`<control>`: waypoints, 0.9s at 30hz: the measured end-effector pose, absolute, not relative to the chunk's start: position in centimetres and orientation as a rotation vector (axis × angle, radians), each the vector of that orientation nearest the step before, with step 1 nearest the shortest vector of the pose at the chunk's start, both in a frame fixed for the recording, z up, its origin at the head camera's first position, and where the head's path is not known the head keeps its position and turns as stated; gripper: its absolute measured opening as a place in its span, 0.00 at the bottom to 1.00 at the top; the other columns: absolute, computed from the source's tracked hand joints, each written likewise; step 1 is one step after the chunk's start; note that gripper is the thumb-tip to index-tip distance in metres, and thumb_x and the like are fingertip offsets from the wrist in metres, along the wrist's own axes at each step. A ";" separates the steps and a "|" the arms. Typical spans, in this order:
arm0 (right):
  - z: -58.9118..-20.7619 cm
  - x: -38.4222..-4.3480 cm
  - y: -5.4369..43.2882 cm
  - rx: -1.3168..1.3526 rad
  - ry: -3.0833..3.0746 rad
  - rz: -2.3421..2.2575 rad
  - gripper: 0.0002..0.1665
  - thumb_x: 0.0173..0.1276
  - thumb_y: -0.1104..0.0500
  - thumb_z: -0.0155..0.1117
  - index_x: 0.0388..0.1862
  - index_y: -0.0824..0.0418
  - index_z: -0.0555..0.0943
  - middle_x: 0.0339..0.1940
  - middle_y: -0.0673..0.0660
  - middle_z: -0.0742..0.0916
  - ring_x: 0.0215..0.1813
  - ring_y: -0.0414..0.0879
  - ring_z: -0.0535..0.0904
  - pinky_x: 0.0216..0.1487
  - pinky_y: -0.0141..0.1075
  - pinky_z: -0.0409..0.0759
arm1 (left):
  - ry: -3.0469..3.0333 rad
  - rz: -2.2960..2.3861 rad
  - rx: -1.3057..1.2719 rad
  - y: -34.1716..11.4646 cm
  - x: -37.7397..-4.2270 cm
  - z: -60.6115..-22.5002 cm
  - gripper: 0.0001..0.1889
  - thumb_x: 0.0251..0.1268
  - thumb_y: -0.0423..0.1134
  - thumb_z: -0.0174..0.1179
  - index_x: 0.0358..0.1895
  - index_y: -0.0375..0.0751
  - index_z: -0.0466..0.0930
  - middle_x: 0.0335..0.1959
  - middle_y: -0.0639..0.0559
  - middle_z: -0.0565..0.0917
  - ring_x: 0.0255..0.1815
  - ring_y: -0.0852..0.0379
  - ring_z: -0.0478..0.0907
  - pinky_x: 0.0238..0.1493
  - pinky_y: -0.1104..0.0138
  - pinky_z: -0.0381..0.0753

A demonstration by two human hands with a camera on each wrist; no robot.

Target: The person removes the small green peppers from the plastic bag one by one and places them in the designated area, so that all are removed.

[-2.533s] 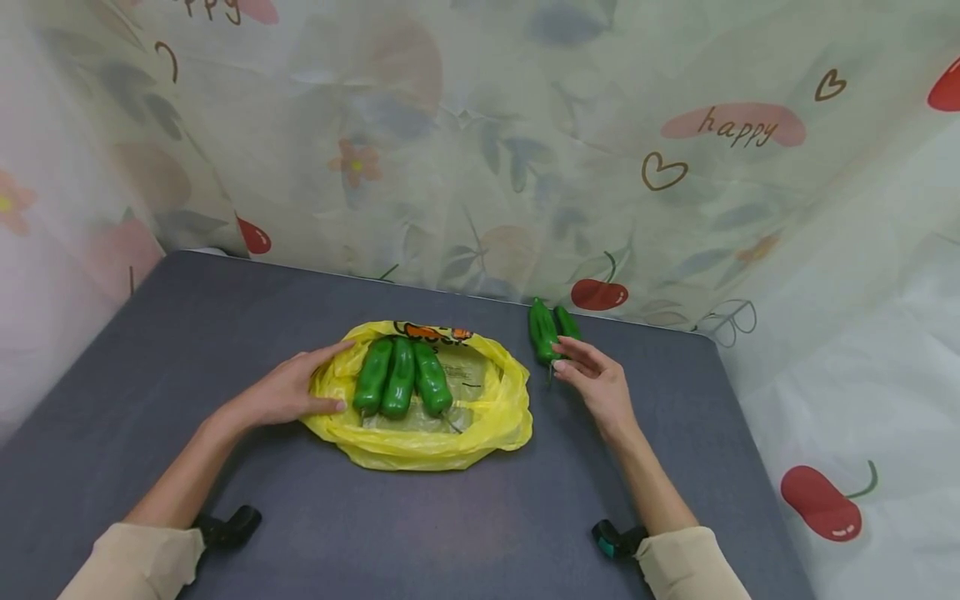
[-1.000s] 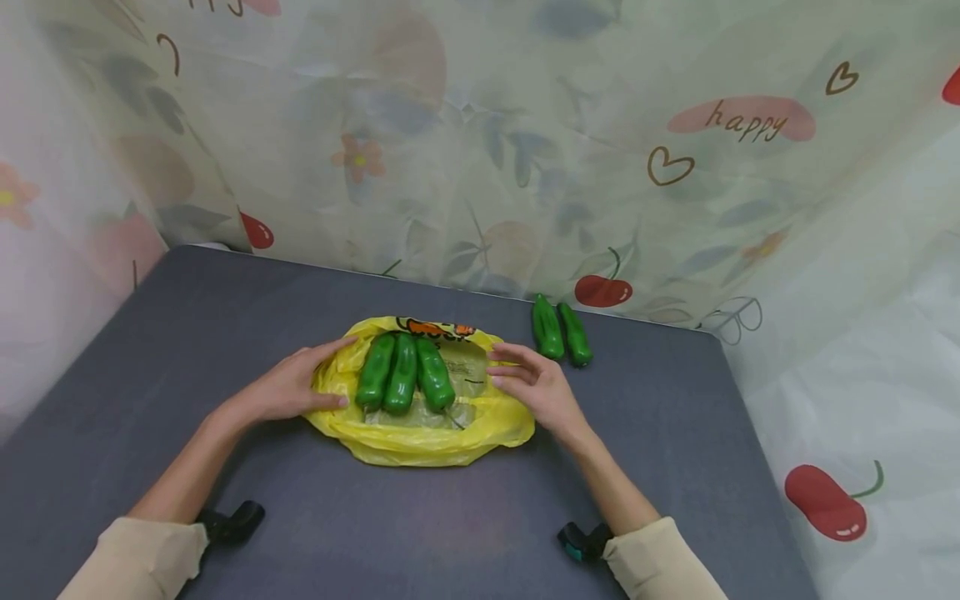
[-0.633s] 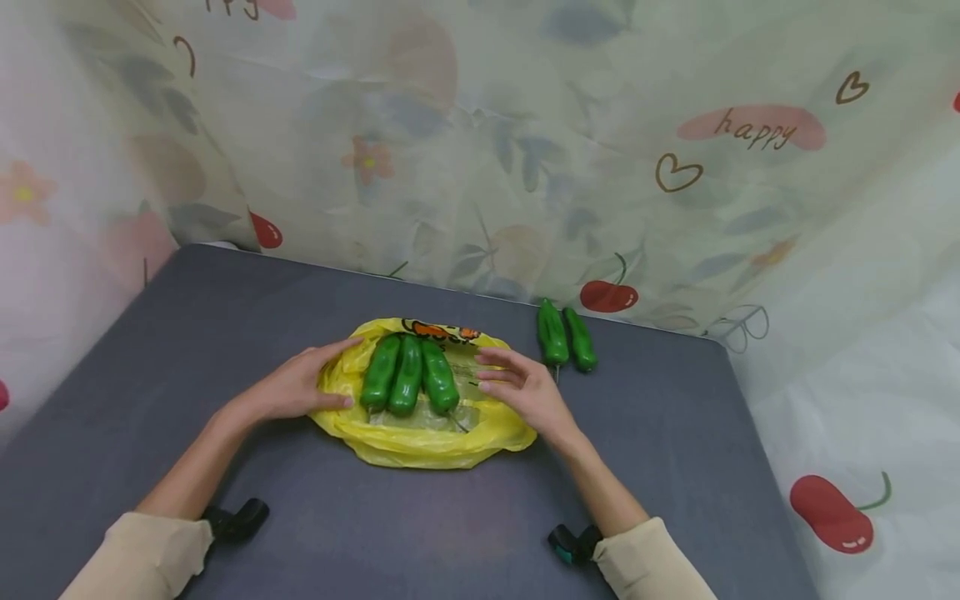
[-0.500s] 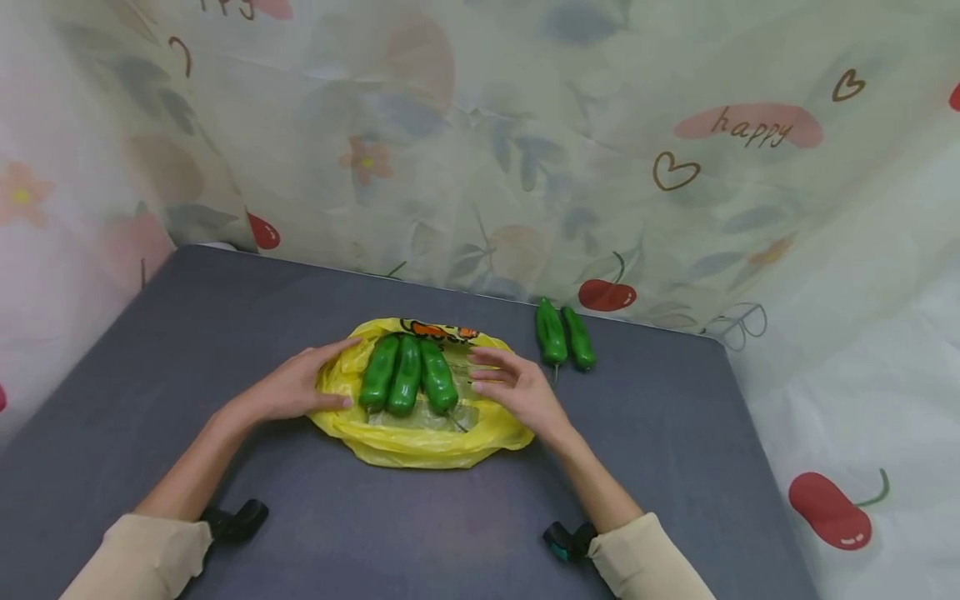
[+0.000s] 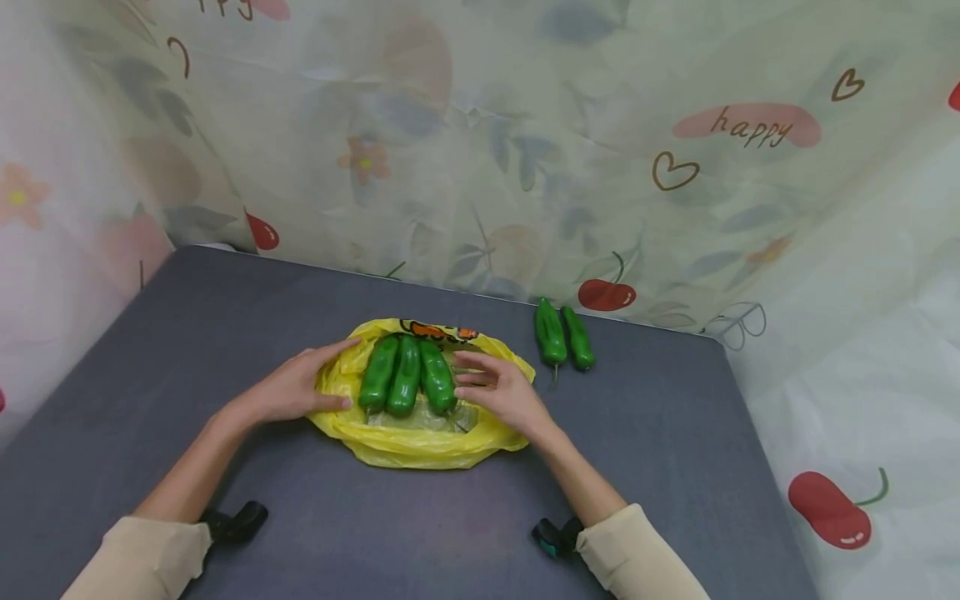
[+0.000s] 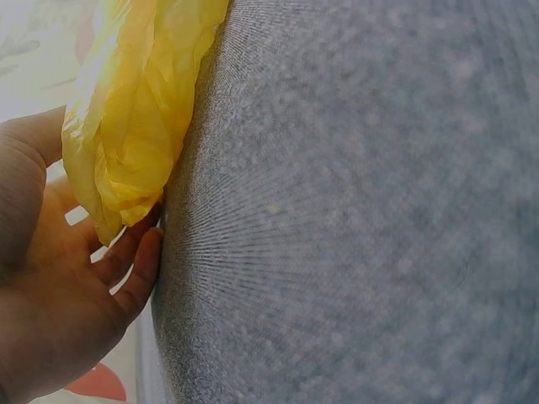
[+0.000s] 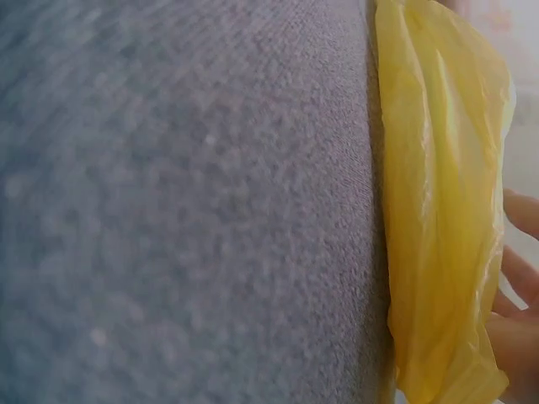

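A yellow plastic bag [image 5: 420, 454], its mouth spread wide, lies on the dark table. Three green peppers sit side by side in its left half: a left one [image 5: 378, 373], a middle one [image 5: 404, 377] and a right one [image 5: 437, 379]. My left hand [image 5: 294, 385] rests against the bag's left side, thumb and fingers spread along the rim. Over the right half of the opening is my right hand [image 5: 504, 393], fingers loosely extended, tips beside the right pepper; whether they touch it I cannot tell. The right wrist view shows that hand partly hidden behind the bag [image 7: 438, 210].
Two more green peppers, one wider [image 5: 551, 333] and one slimmer [image 5: 577, 339], lie near the table's back edge, right of the bag. A patterned curtain [image 5: 465, 167] hangs behind the grey table [image 5: 420, 533].
My right hand has left the peppers at the back right, where its fingertips were by a stem, and come leftward over the bag to the right pepper. The left hand stays put.
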State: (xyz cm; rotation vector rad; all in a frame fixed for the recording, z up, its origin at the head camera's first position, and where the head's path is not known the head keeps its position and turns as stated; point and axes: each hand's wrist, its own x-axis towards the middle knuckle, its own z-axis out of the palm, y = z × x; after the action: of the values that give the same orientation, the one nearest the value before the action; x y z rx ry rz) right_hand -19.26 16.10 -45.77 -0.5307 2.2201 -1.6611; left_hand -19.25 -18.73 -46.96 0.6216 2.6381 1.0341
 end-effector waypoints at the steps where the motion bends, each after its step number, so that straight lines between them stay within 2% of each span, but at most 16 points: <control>1: -45.8 -19.3 16.0 -0.539 2.225 -1.650 0.34 0.68 0.63 0.68 0.72 0.63 0.71 0.67 0.63 0.78 0.62 0.58 0.78 0.56 0.42 0.80 | 2.639 1.033 0.620 -18.7 -19.3 -47.0 0.47 0.59 0.51 0.71 0.78 0.42 0.57 0.70 0.34 0.68 0.66 0.36 0.65 0.62 0.40 0.65; 9: -46.6 -19.5 15.4 -0.552 2.248 -1.577 0.35 0.67 0.64 0.69 0.72 0.61 0.72 0.70 0.60 0.76 0.64 0.58 0.77 0.55 0.41 0.80 | 2.643 1.040 0.634 -18.5 -19.1 -46.7 0.46 0.60 0.49 0.71 0.78 0.40 0.57 0.70 0.32 0.68 0.67 0.33 0.65 0.62 0.39 0.65; 18: -46.8 -19.7 14.5 -0.538 2.346 -1.400 0.37 0.65 0.60 0.72 0.72 0.54 0.73 0.68 0.58 0.78 0.63 0.56 0.78 0.58 0.44 0.79 | 2.649 1.031 0.637 -18.5 -19.2 -46.7 0.46 0.60 0.49 0.71 0.78 0.39 0.57 0.70 0.33 0.68 0.66 0.34 0.65 0.62 0.39 0.65; 27: -46.3 -19.5 13.8 -0.636 2.385 -1.280 0.42 0.63 0.61 0.73 0.75 0.54 0.68 0.63 0.60 0.81 0.56 0.51 0.81 0.51 0.37 0.81 | 2.648 1.029 0.637 -18.6 -19.2 -46.8 0.46 0.59 0.49 0.71 0.78 0.40 0.57 0.69 0.34 0.70 0.64 0.36 0.66 0.59 0.42 0.67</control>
State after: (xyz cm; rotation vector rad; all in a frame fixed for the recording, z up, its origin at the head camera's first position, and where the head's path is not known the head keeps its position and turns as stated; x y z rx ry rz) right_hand -19.53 13.84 -46.30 -0.6365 2.3853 -1.2805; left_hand -19.22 -18.64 -46.81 0.6372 2.6484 1.0295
